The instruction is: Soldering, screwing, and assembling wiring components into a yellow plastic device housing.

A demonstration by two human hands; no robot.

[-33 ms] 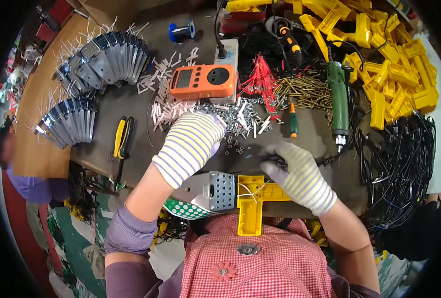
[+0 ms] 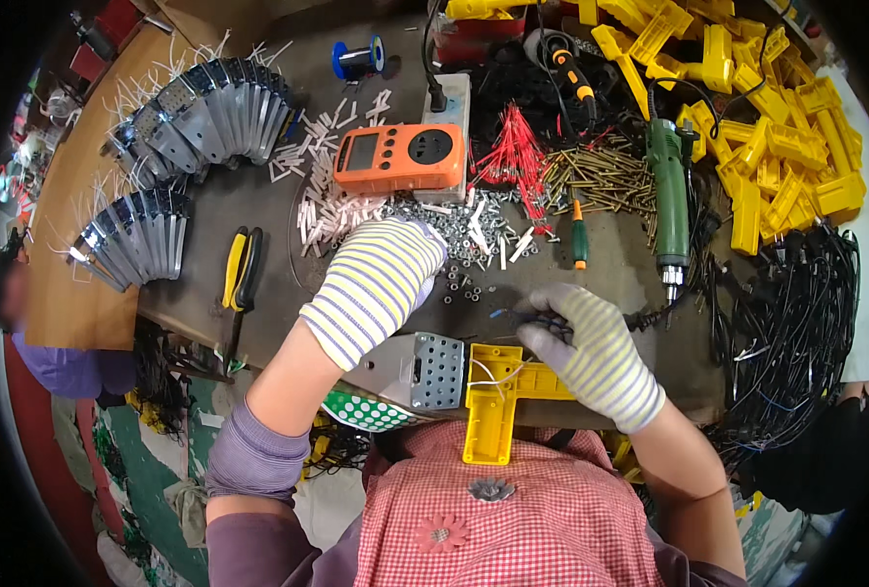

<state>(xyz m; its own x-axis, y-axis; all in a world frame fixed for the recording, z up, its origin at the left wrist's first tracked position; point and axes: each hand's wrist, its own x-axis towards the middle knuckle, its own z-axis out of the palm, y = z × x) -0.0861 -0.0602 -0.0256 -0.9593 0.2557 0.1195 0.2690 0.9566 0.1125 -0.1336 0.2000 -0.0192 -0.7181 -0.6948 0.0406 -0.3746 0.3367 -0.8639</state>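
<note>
My left hand, in a striped glove, reaches into a heap of small metal nuts and white sleeves. Its fingers curl downward, and whatever they pinch is hidden. My right hand, gloved alike, is closed on a black cable; a small blue wire end sticks out on its left side. Just below that hand lies an open yellow T-shaped plastic housing with white wires inside. A metal plate with holes adjoins the housing on the left.
Behind the heap sits an orange meter. Yellow-black pliers lie at left, near rows of metal plates. A green electric screwdriver, a small screwdriver, long screws, yellow housings and black cables occupy the right.
My right hand has shifted slightly, and the blue wire end shows a little more beside it. My left hand stays at the heap.
</note>
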